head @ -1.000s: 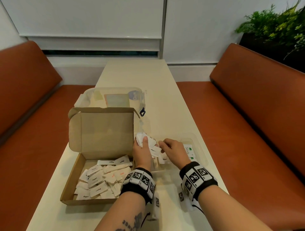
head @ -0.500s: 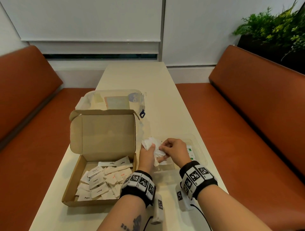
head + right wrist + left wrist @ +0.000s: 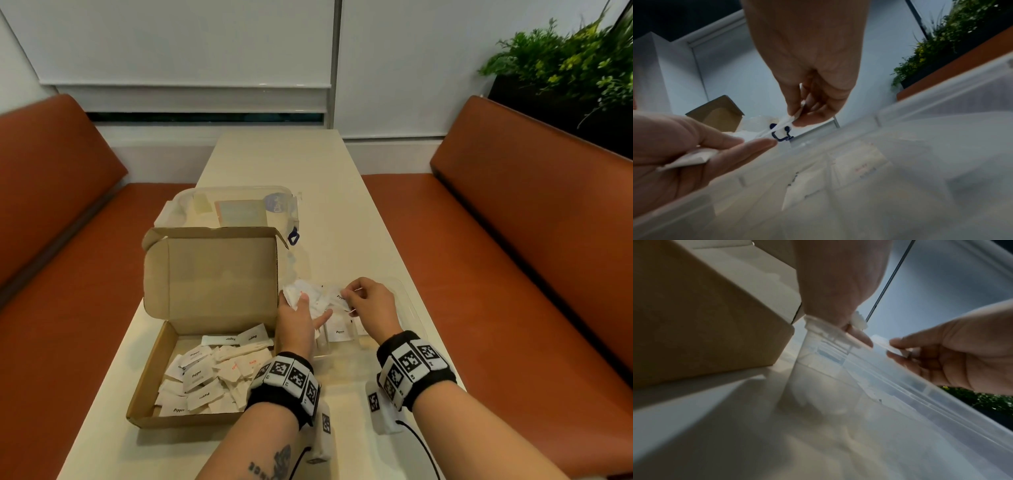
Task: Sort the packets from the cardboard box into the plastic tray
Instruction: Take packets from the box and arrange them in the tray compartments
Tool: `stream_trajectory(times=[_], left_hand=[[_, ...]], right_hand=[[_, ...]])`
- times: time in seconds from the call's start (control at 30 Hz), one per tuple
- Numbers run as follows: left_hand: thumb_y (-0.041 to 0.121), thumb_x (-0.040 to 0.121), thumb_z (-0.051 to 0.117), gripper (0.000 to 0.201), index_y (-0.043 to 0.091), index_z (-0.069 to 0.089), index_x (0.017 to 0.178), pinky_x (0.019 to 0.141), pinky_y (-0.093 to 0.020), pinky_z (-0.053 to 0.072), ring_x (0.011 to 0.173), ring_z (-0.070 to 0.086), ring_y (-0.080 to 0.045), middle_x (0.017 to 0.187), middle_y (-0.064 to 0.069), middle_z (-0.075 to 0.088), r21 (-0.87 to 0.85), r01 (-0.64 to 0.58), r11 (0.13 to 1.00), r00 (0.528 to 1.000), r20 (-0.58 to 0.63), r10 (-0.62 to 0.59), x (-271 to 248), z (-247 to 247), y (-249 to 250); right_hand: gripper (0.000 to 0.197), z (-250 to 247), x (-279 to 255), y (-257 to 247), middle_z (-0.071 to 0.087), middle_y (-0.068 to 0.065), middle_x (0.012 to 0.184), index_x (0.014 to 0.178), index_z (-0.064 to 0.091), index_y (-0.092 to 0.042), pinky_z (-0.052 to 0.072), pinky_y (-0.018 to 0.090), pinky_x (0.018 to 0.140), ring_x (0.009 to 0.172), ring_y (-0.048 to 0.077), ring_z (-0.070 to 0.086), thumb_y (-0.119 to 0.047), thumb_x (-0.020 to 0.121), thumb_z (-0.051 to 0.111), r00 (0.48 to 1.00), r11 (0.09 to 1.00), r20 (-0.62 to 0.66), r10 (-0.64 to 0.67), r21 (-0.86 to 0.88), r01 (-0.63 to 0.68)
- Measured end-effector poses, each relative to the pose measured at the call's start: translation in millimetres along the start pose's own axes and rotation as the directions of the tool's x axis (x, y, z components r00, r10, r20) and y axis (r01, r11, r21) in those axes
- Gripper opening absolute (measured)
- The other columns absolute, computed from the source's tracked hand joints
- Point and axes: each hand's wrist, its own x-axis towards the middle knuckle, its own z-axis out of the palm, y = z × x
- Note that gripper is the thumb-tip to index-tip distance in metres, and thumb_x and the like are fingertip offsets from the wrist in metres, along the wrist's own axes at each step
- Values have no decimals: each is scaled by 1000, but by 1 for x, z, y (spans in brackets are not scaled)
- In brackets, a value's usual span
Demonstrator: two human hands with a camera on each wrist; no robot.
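A single packet (image 3: pixel 337 297) is pinched off the bunch of packets (image 3: pixel 301 294) gripped in the left hand (image 3: pixel 296 329) by the right hand (image 3: pixel 371 308), right of centre in the head view, and a drop into the matching compartment of the plastic tray (image 3: pixel 412 308) is judged to be called for next.

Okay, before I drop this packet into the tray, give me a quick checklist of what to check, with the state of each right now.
1. Single packet pinched by the right hand: ok; its fingertips hold one, printed Pepper.
2. Packet free of the bunch in the left hand: cannot tell; the two sit very close.
3. Left hand's grip on the bunch: ok; packets lie between thumb and fingers.
4. Right hand over the plastic tray: ok; it hangs above the tray.
5. Matching compartment: ok; a Pepper packet already lies in the tray below.
6. More to sort: ok; the cardboard box still holds many packets.
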Motion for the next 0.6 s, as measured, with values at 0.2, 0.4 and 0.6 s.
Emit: stream_trajectory(times=[0.2, 0.4, 0.6], left_hand=[[10, 100, 42, 21, 16, 49, 118, 59, -27, 58, 109, 57, -34, 124, -14, 53, 47, -122, 991, 992, -18, 123, 3, -1, -1], [10, 100, 42, 27, 10, 47, 126, 57, -26, 57, 109, 57, -35, 122, -15, 53, 37, -113, 993, 993, -13, 114, 5, -2, -3], [10, 99, 43, 20, 17, 51, 116, 59, -27, 58, 103, 59, -29, 112, -6, 57, 29, -128, 991, 992, 2, 128, 5, -3, -3]], right_hand=[[11, -4, 2, 20, 63, 1, 81, 72, 72, -15, 39, 25, 71, 85, 13, 52, -23, 78, 74, 998, 957, 65, -7, -289, 25], [20, 4, 1, 30, 55, 1, 107, 89, 76, -24, 32, 25, 89, 110, 21, 36, -40, 76, 74, 985, 802, 171, 14, -590, 91], [17, 9, 2, 32, 51, -1, 106, 89, 74, -22, 38, 26, 88, 109, 17, 39, -35, 79, 72, 976, 769, 217, -9, -623, 145]])
